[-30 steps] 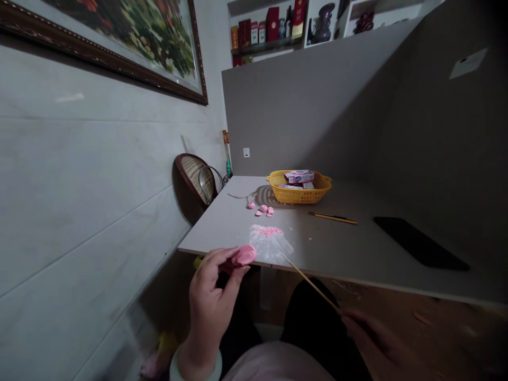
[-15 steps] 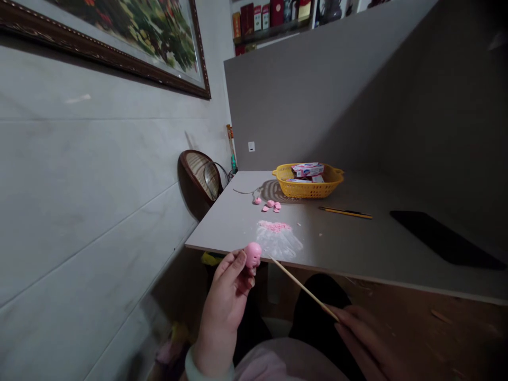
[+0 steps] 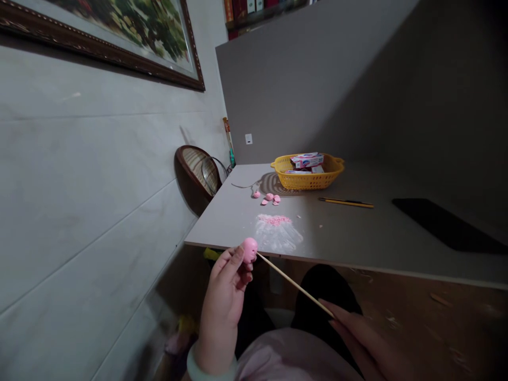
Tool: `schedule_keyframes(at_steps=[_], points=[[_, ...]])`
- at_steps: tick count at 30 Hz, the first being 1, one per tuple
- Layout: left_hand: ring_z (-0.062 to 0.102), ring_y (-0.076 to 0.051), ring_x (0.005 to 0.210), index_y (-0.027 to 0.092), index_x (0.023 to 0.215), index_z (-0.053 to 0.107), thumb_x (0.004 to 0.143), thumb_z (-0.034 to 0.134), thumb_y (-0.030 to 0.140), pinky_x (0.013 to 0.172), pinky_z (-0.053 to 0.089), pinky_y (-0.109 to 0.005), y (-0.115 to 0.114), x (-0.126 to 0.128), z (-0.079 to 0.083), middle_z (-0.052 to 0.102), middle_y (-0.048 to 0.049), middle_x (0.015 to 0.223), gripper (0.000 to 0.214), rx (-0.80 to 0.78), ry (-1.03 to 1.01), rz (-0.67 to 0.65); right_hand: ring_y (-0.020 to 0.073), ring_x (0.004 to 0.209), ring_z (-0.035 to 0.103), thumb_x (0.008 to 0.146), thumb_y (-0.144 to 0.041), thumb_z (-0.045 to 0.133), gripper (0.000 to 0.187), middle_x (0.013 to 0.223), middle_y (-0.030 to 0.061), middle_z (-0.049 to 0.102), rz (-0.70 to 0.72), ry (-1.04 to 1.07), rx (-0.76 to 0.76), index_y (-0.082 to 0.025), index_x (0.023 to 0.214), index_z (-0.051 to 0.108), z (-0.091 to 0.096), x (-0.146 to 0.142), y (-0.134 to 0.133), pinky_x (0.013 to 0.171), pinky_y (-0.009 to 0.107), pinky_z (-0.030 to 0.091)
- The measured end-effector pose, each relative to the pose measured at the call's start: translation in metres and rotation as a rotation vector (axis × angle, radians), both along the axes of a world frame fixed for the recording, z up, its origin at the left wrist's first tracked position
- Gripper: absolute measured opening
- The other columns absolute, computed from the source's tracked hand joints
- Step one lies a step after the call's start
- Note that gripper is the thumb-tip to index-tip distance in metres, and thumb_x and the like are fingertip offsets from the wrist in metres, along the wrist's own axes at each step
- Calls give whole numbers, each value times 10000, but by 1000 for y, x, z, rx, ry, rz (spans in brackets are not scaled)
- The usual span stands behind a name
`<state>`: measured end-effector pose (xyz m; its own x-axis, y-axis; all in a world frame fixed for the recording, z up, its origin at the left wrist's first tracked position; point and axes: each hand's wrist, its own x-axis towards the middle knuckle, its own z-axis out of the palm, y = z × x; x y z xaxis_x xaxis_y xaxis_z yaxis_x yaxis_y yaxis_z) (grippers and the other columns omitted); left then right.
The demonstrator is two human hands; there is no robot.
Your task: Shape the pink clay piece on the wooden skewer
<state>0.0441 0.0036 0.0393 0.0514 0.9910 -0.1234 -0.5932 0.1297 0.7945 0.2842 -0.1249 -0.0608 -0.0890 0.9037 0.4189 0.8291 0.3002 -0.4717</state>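
A rounded pink clay piece (image 3: 250, 250), with small dark holes in its right side, is pinched between the thumb and fingers of my left hand (image 3: 226, 293). It is held just off the table's front edge. My right hand (image 3: 357, 330) grips the lower end of a thin wooden stick (image 3: 291, 282). The stick slants up to the left, and its tip meets the right side of the pink piece. Whether the tip has entered a hole, I cannot tell. Beyond my hands, pink crumbs (image 3: 274, 219) and white powder (image 3: 278, 236) lie on the table.
Several pink pieces (image 3: 270, 197) sit on the table (image 3: 222, 211) behind the powder. A yellow basket (image 3: 307, 181) holding boxes stands at the back. To the right lie a pencil-like yellow and black tool (image 3: 346, 202) and a dark flat mat (image 3: 444, 225).
The stick's tip has moved left, from a gap beside the pink piece to touching it. The camera view has shifted slightly.
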Motion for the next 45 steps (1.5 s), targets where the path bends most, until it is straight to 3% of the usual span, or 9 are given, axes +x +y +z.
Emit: schedule_keyframes(at_steps=[5,11,14,19,23,27,31,38,45], points=[[583,-67,588,151,812,734,631,943,377,492,490,-131,1,0,-4,688,7,733,357,131,189,94,237,928,779,950,-301,564,496,1143,11,785,-66,-46,17,-385,1438,558,-3,-2,0,749,323,649],[633,-105,663,161,927,788,707,893,397,508,506,-150,2,-2,-14,735,-32,804,339,243,422,113,213,693,746,1019,-364,466,395,873,33,752,-149,-177,142,-305,1376,624,24,-14,2,586,327,612],[631,-102,681,177,970,805,758,859,395,528,509,-146,2,-3,-16,754,-38,837,309,273,478,88,187,759,755,1019,-290,450,418,954,30,758,-121,-161,136,-299,1416,579,28,-16,1,634,289,613],[633,-106,693,187,914,819,773,846,381,532,505,-143,4,-5,-12,767,-37,836,241,315,520,85,208,882,765,984,-208,448,461,1087,45,765,-117,-150,140,-304,1418,573,18,-12,1,708,314,622],[646,-121,707,191,895,819,767,849,366,536,512,-157,-1,-3,-7,777,-42,851,219,316,536,49,200,854,755,1013,-261,463,366,1035,31,767,-112,-38,57,-306,1330,641,25,-17,8,713,309,602],[663,-145,729,185,896,812,787,833,366,549,525,-180,-13,12,-6,777,-55,855,213,317,606,-44,181,826,704,1061,-324,408,310,936,37,723,-26,134,-69,-263,1203,677,48,-31,27,720,294,544],[642,-140,682,182,884,795,807,805,381,536,524,-191,-20,25,-14,755,-44,818,214,316,634,-36,151,680,599,1073,-313,386,320,768,-1,633,-15,212,-103,-226,891,634,67,-44,43,629,276,444],[669,-163,732,178,875,777,799,805,398,541,517,-195,-24,37,-22,757,-56,829,235,285,668,-123,153,641,534,1037,-274,434,321,716,-4,576,-116,195,-81,-228,728,505,69,-51,52,595,271,361],[671,-164,709,179,853,779,788,813,393,539,519,-201,-28,43,-23,755,-48,804,227,295,664,-149,146,629,520,1021,-271,445,330,684,-15,550,-133,228,-98,-226,695,472,72,-49,53,589,265,342]])
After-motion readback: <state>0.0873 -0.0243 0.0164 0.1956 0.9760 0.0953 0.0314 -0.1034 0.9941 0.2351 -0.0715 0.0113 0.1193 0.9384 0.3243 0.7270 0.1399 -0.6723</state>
